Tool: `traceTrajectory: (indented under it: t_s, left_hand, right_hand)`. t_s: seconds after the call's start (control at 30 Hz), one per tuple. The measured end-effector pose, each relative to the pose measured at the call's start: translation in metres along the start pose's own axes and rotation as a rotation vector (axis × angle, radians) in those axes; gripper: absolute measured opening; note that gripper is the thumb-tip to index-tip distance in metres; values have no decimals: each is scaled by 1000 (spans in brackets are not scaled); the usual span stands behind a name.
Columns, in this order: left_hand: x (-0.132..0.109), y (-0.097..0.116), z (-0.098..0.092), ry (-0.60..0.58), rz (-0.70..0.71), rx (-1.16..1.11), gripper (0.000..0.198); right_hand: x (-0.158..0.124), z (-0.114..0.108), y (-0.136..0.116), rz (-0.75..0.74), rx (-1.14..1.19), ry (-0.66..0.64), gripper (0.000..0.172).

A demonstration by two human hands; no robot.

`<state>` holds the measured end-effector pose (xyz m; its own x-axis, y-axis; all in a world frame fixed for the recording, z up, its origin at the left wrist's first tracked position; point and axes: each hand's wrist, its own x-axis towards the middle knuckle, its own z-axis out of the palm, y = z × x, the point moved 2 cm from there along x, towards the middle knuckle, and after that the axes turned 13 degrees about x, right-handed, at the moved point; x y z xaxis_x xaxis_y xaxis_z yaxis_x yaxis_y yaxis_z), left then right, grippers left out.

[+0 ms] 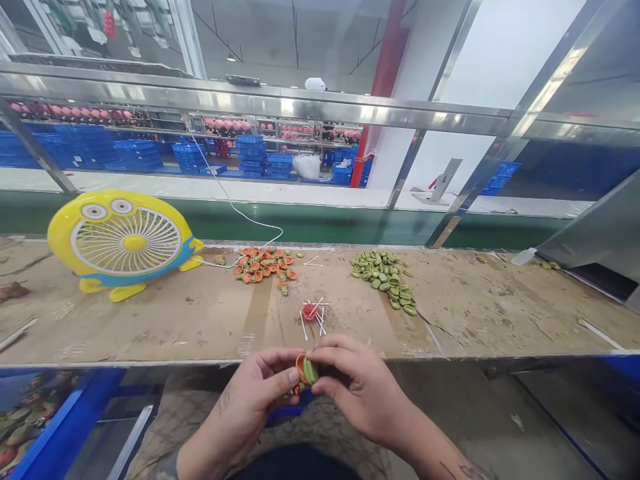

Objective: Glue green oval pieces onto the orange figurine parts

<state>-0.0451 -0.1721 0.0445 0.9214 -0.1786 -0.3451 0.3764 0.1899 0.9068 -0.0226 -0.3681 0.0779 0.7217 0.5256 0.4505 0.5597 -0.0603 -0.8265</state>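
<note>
At lower centre of the frame, the left hand is holding its fingers clamped on an orange cap while the right hand fingers are clamped on a green cap pressed against it, just below the surface edge.

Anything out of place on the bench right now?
Nothing damaged. White sticks lie crisscrossed around a red piece; some orange pieces lie apart from their pile. Left hand and right hand pinch one orange-green part.

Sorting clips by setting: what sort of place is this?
Probably a factory assembly bench: piles of orange pieces and green pieces on a worn workbench, what looks like a green conveyor belt behind, stacked blue crates beyond.
</note>
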Motion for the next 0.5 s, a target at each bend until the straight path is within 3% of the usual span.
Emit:
traceTrajectory:
  t_s: [0.2,0.5]
  left_hand:
    - [-8,-4,-1,-14,-48,61,40]
    - [-3,-4,-8,-57,95,153,35]
  right_hand:
    - [0,4,-8,47,-44,-112,40]
    - [0,14,-11,34,-231,-185,35]
